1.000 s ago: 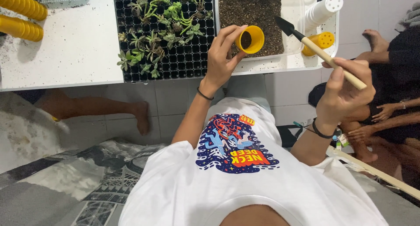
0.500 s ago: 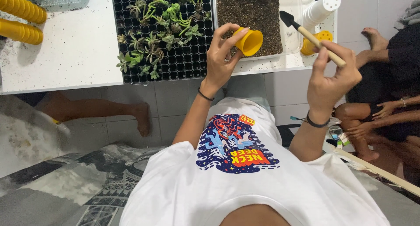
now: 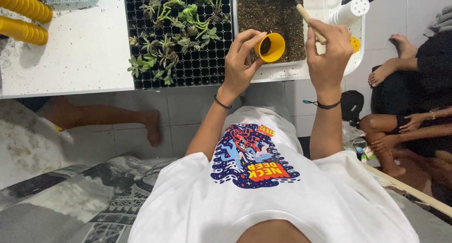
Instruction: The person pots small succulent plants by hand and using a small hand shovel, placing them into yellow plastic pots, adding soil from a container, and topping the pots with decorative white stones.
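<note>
A small yellow pot (image 3: 270, 47) is held tilted in the fingers of the left hand (image 3: 240, 59), raised over the near edge of the soil tray (image 3: 270, 12). A wooden-handled tool (image 3: 308, 18) is gripped in the closed right hand (image 3: 327, 59), its tip above the soil. A black seedling tray (image 3: 181, 36) of succulents lies beside it on the white bench (image 3: 80, 55); a white bottle (image 3: 348, 11) stands behind the right hand.

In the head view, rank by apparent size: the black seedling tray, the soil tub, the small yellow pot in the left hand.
1. black seedling tray
2. soil tub, smaller, though both are cut off by the frame's top edge
3. small yellow pot, clearly smallest
</note>
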